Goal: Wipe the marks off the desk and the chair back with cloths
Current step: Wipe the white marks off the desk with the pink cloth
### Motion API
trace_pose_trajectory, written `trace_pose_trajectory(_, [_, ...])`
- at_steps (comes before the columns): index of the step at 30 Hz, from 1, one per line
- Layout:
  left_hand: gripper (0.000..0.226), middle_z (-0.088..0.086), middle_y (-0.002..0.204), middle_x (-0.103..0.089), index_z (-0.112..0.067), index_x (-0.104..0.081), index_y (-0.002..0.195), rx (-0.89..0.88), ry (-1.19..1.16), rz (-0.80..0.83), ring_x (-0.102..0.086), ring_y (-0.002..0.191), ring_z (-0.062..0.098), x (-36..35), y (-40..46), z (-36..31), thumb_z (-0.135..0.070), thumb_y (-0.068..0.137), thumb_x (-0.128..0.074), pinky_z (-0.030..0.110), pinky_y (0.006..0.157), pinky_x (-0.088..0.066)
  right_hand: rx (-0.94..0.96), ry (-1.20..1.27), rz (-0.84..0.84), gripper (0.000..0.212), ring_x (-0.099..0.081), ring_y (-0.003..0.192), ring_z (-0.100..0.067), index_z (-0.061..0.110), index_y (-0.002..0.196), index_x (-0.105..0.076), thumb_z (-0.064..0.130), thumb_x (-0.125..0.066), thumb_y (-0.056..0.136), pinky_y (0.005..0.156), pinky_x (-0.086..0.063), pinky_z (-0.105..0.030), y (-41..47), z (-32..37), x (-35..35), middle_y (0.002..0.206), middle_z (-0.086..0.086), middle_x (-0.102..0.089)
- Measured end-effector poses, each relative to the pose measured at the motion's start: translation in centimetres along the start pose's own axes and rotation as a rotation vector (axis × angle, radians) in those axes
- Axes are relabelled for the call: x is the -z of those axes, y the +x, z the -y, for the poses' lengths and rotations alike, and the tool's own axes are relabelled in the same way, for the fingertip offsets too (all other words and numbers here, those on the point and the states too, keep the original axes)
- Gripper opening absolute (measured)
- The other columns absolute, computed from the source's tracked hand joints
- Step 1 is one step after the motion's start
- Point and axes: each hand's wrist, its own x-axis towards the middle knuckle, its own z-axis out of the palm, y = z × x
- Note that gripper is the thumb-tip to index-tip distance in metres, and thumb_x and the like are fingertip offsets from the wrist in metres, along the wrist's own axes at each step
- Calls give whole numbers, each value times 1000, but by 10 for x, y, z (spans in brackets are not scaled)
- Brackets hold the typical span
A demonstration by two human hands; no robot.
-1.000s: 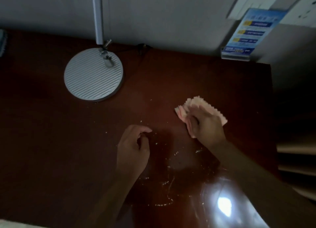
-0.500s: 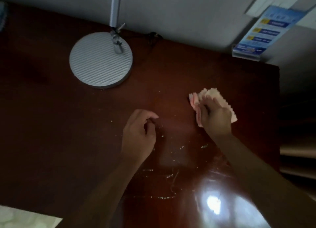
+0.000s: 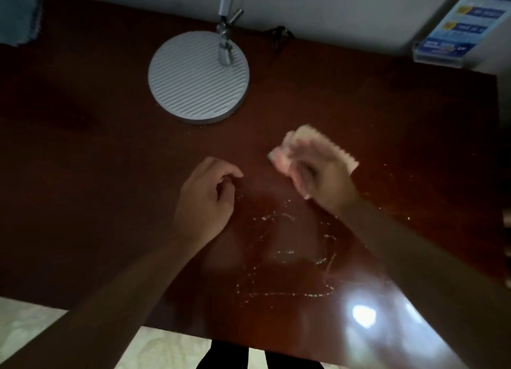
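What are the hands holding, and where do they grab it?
The right hand holds a pink cloth, bunched at its near end; the zigzag edge sticks out beyond the fingers. The left hand is curled loosely and holds nothing.

Your two bare forearms show no sleeves, watch or bands. Your left hand [image 3: 206,194] and right hand [image 3: 327,184] wear no gloves or rings.

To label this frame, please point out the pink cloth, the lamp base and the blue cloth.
pink cloth [image 3: 312,144], head view, upper folded part.
lamp base [image 3: 193,84], head view, ribbed top.
blue cloth [image 3: 16,17], head view, middle.
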Motion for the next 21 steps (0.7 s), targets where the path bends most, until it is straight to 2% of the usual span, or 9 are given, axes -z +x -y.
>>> trace_pose_trajectory(1, [28, -8, 98, -63, -17, -68, 94, 22, -9, -13, -63, 94, 8, 6, -5, 6, 4, 86, -51, 29, 86, -53, -72, 61, -116, 20, -64, 69, -22, -10, 106, -51, 8, -47, 98, 78, -51, -32, 22, -9, 8, 80, -13, -63])
trace_pose_trajectory(2, [29, -8, 98, -63, -16, -68, 94, 45, -27, -31, -63, 95, 7, 9, -8, 11, 6, 87, -52, 29, 87, -54, -184, -32, -137, 18, -64, 70, -23, -8, 104, -55, 6, -48, 96, 77, -50, -33, 42, -14, 10, 79, -12, -64])
trace_pose_trajectory(5, [29, -7, 99, -63, -15, -68, 96, 75, -30, -75, -63, 97, 8, 22, -17, 32, 7, 88, -52, 33, 89, -55, -459, -227, -254, 18, -65, 93, -27, 8, 103, -70, 12, -57, 90, 81, -46, -30, 76, -7, -1, 97, -11, -70])
trace_pose_trajectory(9, [23, -6, 106, -57, -14, -66, 105, 90, 51, -166, -58, 101, 16, 24, -34, 54, -3, 91, -51, 34, 88, -52, -250, -134, -80, 24, -56, 116, -28, 6, 111, -70, 8, -62, 88, 103, -38, -33, 16, 55, -52, 118, -14, -66])
trace_pose_trajectory(12, [25, 4, 108, -55, -9, -64, 112, 55, 171, -190, -50, 102, 19, 22, -37, 68, -9, 90, -51, 21, 88, -40, -118, -86, 52, 29, -48, 132, -19, 14, 118, -69, 9, -63, 90, 118, -28, -39, -30, 61, -63, 133, -5, -61])
trace_pose_trajectory(14, [26, 9, 110, -54, -6, -62, 114, 28, 233, -177, -47, 102, 20, 22, -36, 78, -9, 90, -52, 17, 90, -32, -113, -65, 76, 28, -58, 122, -21, 15, 116, -70, 8, -63, 89, 110, -41, -45, -16, 48, -52, 125, -3, -66])
trace_pose_trajectory(16, [26, 12, 110, -55, -4, -62, 114, 22, 267, -186, -47, 103, 22, 21, -36, 84, -8, 90, -52, 19, 91, -33, -194, -66, -11, 24, -68, 105, -23, 11, 109, -72, 3, -65, 88, 97, -52, -42, 17, 41, -44, 111, -6, -72])
trace_pose_trajectory(19, [24, 15, 109, -56, -3, -63, 113, 29, 292, -192, -48, 103, 26, 16, -33, 85, -7, 90, -53, 30, 92, -38, -282, -150, -145, 16, -65, 108, -24, 7, 101, -72, 4, -63, 87, 108, -40, -38, 57, 46, -61, 103, -9, -73])
trace_pose_trajectory(21, [24, 16, 108, -56, -2, -63, 112, 42, 288, -201, -49, 102, 28, 17, -33, 85, -7, 91, -52, 35, 93, -40, -243, -189, -62, 19, -61, 105, -30, 1, 102, -68, 12, -56, 91, 110, -29, -35, 59, 63, -85, 103, -18, -69])
